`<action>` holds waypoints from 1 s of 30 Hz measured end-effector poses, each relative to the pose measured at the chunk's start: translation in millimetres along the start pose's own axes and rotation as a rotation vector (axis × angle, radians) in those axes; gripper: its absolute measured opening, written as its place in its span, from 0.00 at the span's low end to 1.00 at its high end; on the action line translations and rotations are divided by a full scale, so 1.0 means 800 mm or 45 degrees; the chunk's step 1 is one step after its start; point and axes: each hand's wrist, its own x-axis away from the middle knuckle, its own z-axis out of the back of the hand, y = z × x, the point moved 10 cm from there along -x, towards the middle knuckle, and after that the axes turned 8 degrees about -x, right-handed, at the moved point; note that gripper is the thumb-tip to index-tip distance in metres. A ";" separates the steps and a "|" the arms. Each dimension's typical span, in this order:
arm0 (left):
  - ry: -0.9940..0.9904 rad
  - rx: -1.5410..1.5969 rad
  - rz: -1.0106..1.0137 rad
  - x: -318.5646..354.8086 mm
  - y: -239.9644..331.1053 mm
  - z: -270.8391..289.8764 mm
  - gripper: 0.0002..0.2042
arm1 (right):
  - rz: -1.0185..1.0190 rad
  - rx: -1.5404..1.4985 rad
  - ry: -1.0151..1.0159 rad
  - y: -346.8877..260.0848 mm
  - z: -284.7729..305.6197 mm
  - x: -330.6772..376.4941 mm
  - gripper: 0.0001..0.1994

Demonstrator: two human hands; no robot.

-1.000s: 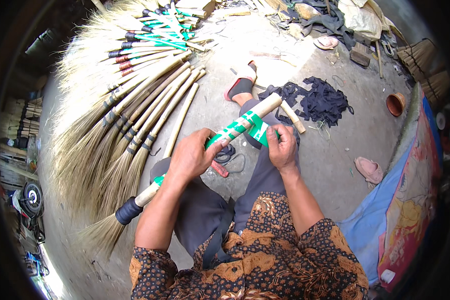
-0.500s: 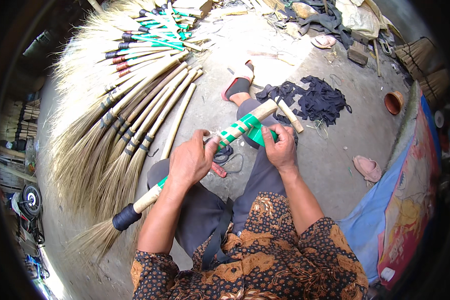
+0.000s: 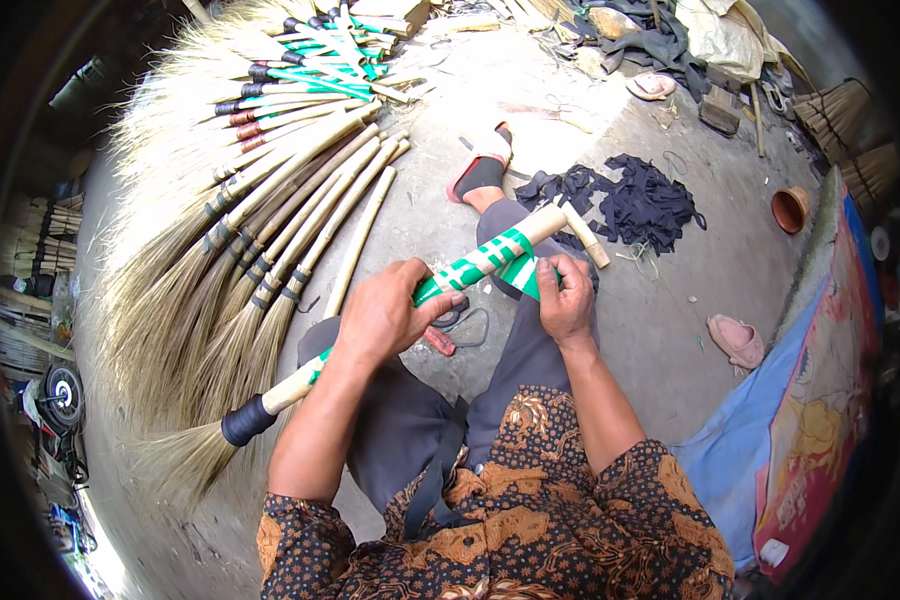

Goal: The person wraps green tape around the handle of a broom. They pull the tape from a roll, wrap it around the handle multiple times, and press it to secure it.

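Observation:
A grass broom (image 3: 295,388) lies slantwise across my lap, its bristles at the lower left and the handle's bare end pointing up and right. Green strip (image 3: 480,262) winds round the handle, leaving pale wood showing between the turns. My left hand (image 3: 385,315) is wrapped round the middle of the handle. From near the handle's upper end, a loose green length (image 3: 520,274) runs to my right hand (image 3: 567,300), which pinches it between thumb and fingers. A black binding (image 3: 248,422) circles the broom above its bristles.
Many brooms (image 3: 300,225) lie fanned out on the left. Black cloth strips (image 3: 650,205) are heaped ahead, beside a short wooden piece (image 3: 585,237). At the right are a brown pot (image 3: 789,208), a pink shoe (image 3: 735,340) and a blue sheet (image 3: 740,440).
The handle has turned in my left hand, so the green bands show a different pattern. Between the handle and my right hand, the green length now stretches at a different angle.

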 end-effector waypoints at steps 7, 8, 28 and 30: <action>0.259 -0.044 -0.016 -0.002 0.016 0.030 0.26 | -0.008 0.055 -0.018 0.001 0.004 -0.004 0.15; 0.190 0.015 -0.001 -0.004 0.012 0.025 0.26 | -0.017 0.036 0.002 0.002 0.006 -0.004 0.15; 0.071 -0.010 0.079 -0.007 0.001 0.005 0.27 | -0.059 0.002 0.015 0.010 -0.002 -0.004 0.14; -0.154 0.013 0.198 -0.006 -0.012 -0.017 0.28 | -0.034 0.006 0.021 0.007 -0.003 -0.005 0.15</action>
